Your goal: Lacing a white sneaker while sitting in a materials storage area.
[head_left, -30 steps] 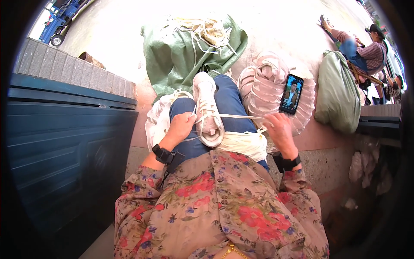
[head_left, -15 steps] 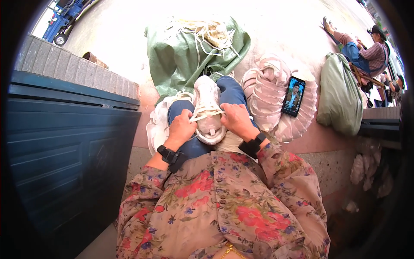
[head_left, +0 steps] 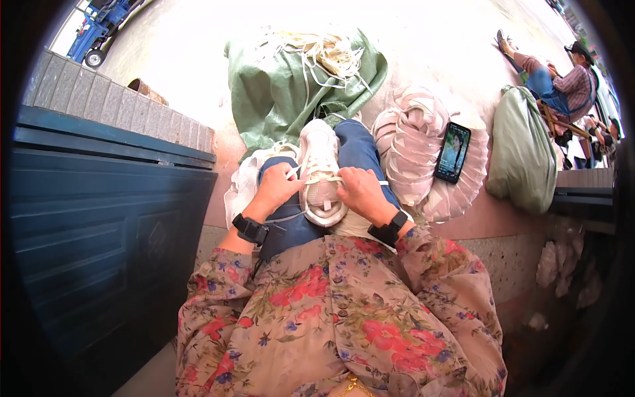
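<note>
A white sneaker (head_left: pixel 322 193) rests between my thighs, its heel opening toward me and its toe pointing away. Across its tongue runs a pale shoelace (head_left: pixel 322 178). On the sneaker's left side my left hand (head_left: pixel 276 186) is closed, pinching a lace end between thumb and fingers. My right hand (head_left: pixel 363 191) is closed at the sneaker's right edge, its fingertips on the other stretch of lace; its curled fingers are partly hidden. Both wrists carry black bands.
Ahead lies a green sack (head_left: pixel 264 99) topped by a bundle of cream laces (head_left: pixel 327 51). To the right are nested pale shoe uppers (head_left: pixel 405 155) with a phone (head_left: pixel 453 153) on them, and a filled green sack (head_left: pixel 522 149). A blue panel (head_left: pixel 99 225) stands left. Another person (head_left: pixel 574 86) sits far right.
My left hand has moved slightly up and away from the sneaker's tongue, drawing the lace leftward. My right hand stays by the right edge. The phone's picture has changed.
</note>
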Action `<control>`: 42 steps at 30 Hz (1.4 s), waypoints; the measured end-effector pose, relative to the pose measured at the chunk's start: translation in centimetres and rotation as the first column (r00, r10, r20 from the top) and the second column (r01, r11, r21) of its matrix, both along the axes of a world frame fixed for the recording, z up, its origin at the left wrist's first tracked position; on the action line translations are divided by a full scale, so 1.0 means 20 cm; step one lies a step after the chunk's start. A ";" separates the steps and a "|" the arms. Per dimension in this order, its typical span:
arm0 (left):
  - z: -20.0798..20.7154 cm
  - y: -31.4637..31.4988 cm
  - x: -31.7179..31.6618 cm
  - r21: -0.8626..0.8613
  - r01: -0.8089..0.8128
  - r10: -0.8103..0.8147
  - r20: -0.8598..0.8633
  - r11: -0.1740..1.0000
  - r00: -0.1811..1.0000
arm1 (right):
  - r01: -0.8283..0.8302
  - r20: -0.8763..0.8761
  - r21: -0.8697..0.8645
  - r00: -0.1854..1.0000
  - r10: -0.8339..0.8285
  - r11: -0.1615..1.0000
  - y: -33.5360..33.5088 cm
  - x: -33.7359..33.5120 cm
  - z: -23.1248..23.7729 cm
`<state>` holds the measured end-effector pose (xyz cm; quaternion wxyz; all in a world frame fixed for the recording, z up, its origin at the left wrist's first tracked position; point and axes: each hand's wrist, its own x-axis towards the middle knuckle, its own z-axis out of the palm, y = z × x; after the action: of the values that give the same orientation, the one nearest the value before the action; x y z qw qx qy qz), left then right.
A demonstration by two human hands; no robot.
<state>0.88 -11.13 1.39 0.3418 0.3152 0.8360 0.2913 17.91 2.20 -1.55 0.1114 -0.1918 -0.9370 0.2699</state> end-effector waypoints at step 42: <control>-0.07 0.14 -0.04 0.282 0.313 -0.265 -0.196 0.907 0.944 | 0.086 0.076 -0.295 0.995 -0.066 0.952 0.02 0.01 -0.03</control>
<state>0.12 -8.36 0.08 0.2624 0.5067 0.7476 0.3397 18.10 2.61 -2.05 0.0606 -0.2510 -0.8806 0.3972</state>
